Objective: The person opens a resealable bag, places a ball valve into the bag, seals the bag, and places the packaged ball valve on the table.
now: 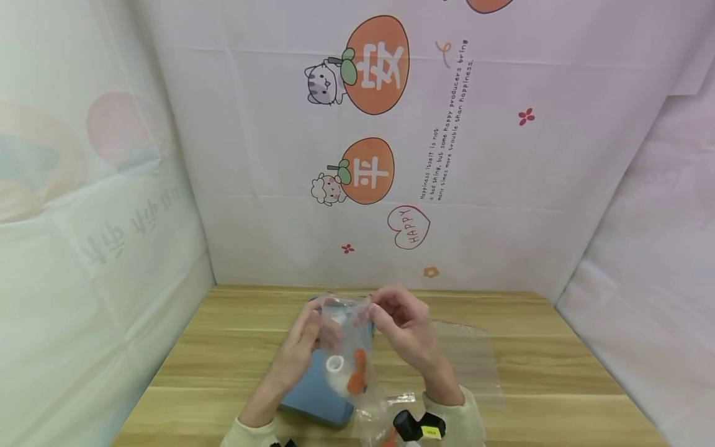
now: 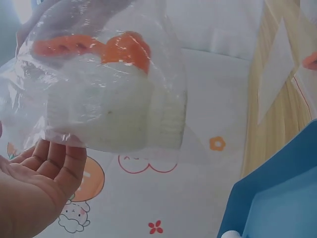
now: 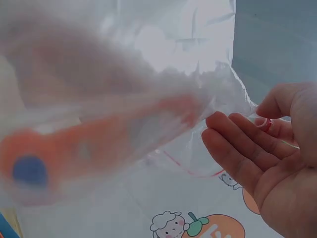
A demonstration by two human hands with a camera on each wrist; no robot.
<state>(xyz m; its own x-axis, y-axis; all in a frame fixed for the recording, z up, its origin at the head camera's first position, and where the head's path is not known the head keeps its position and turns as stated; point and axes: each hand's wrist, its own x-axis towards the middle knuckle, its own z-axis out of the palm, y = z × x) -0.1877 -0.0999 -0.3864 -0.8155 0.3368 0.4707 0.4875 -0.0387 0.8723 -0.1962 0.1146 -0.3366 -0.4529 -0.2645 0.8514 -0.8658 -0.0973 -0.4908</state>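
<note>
**Left hand (image 1: pixel 297 340) and right hand (image 1: pixel 410 326) are holding up a bag (image 1: pixel 349 338)**

The right hand is pinching the bag's upper edge, thumb and a fingertip meeting on the film while its other fingers are reaching out loosely. The left hand is gripping the opposite side, its fingers curving lightly against the film. Clear and raised, the bag is carrying a white part (image 1: pixel 337 380) and an orange part (image 1: pixel 356 380) near its bottom, and is hanging over a blue box (image 1: pixel 318 400).

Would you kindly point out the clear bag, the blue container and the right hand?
Clear bag (image 1: pixel 350 338), head view: its middle.
Blue container (image 1: pixel 314 388), head view: its bare lower part.
Right hand (image 1: pixel 412 330), head view: middle of the hand.
</note>
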